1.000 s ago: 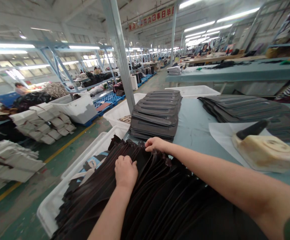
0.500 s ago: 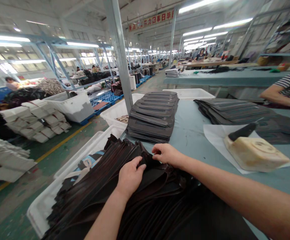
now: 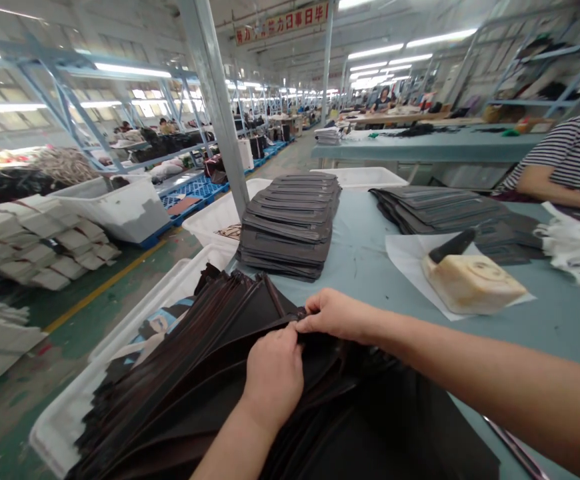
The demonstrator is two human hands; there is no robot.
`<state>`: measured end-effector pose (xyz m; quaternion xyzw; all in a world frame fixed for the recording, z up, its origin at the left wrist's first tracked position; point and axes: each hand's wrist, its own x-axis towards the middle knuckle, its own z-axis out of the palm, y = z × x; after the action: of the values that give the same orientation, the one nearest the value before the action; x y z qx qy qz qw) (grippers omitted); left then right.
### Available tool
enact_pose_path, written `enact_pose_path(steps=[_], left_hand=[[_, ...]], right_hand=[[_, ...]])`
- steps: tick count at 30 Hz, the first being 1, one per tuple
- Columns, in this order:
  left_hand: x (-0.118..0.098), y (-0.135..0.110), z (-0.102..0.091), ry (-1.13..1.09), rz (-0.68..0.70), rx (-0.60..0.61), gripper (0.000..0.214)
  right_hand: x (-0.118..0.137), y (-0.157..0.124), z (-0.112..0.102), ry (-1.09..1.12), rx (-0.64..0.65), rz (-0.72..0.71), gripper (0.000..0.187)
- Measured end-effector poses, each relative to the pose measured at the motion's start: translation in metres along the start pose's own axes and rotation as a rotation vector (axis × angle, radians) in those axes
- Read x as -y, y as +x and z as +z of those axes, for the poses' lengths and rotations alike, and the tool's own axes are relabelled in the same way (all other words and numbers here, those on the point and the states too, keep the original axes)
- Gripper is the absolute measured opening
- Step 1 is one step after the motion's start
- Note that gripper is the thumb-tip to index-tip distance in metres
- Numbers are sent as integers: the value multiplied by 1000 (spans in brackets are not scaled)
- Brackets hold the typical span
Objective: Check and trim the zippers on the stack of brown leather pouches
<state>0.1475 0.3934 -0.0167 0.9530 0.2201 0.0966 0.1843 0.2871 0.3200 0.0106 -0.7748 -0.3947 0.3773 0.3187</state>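
A big fanned pile of dark brown leather pieces [image 3: 195, 373] lies at the near edge of the blue-grey table [image 3: 370, 267]. My left hand [image 3: 275, 373] rests on the pile with its fingers curled over the edge of the top piece. Just beyond it, my right hand [image 3: 335, 315] pinches the same edge, so both hands meet at the far end of that piece. The fingertips of both hands are partly tucked under the leather.
A neat stack of grey flat pieces [image 3: 290, 223] stands further along the table, a second spread stack [image 3: 445, 210] to its right. A cream block with a black handle [image 3: 470, 280] sits on white paper. A person in a striped shirt [image 3: 565, 160] works at right. White bins [image 3: 170, 307] line the table's left side.
My left hand slid forward over the pile to meet my right hand, which drew back toward me. Both now grip the top piece's edge. The view has shifted right.
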Motion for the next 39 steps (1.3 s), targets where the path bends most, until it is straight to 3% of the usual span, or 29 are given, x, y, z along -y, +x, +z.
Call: enact_pose_path(steps=[3, 7, 11, 16, 19, 23, 28, 32, 34, 37, 39], left_hand=[[-12, -5, 2, 101, 61, -9, 26], [-20, -8, 6, 150, 131, -2, 30], [-24, -13, 9, 179, 161, -28, 29], [-24, -21, 14, 187, 247, -97, 29], [-23, -23, 16, 191, 268, -131, 32], [-26, -22, 15, 112, 215, -108, 36], [-38, -16, 5, -298, -19, 21, 29], [-43, -12, -3, -1082, -192, 196, 30], [-44, -10, -4, -1452, -299, 232, 30], [-43, -8, 0, -1757, -432, 198, 30], [-43, -7, 5, -1836, -512, 178, 28]], right_hand=[[-1, -10, 11, 117, -131, 84, 25], [-12, -18, 20, 327, -194, 109, 22], [-15, -23, 15, 399, -163, 68, 31], [-15, -29, 9, 532, -120, 180, 51], [-18, -33, 9, 598, -46, 128, 43], [-24, -37, 8, 552, -49, 98, 29], [-28, -40, 8, 403, -28, 23, 12], [-26, -46, 3, 270, -103, -17, 13], [-34, -49, -7, 247, -219, -98, 21], [-73, -51, -30, 39, -485, -64, 31], [-117, -52, -44, -260, -562, 185, 32]])
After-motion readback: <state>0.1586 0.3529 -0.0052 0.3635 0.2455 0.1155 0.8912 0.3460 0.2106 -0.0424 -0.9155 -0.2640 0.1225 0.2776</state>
